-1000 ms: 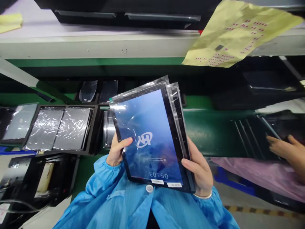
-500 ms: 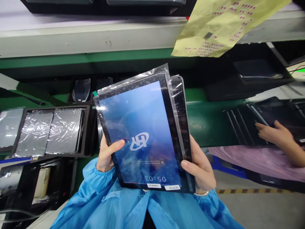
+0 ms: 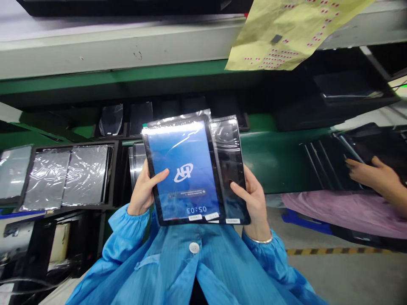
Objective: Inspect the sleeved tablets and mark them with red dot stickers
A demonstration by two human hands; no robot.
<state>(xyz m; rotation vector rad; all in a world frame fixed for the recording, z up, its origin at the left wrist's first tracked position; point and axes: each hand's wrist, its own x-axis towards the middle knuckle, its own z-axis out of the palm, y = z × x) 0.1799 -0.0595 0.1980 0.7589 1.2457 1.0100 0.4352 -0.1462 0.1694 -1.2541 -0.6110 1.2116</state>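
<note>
Two tablets are held up in front of my blue smock. The front tablet point(image 3: 181, 152), in clear film, has its screen lit blue with a white logo and upside-down clock digits. My left hand point(image 3: 145, 188) grips its left edge, thumb on the glass. Partly behind it on the right is a dark-screened tablet point(image 3: 231, 163), also under clear film. My right hand point(image 3: 254, 201) is closed on that one's right edge, thumb on its face. White label strips run along the bottom edges of both. The fingers behind the tablets are hidden.
Film-wrapped tablets point(image 3: 84, 173) stand in a black tray on the left. More lie in dark trays at the back of the green bench point(image 3: 270, 161). A yellow sheet point(image 3: 273, 46) hangs from the shelf. Another person's hand point(image 3: 375, 173) holds dark tablets at the right.
Both tablets have dropped lower and look smaller and flatter. The dark one has slid out to the right, showing more of its face. My right hand has moved left with it.
</note>
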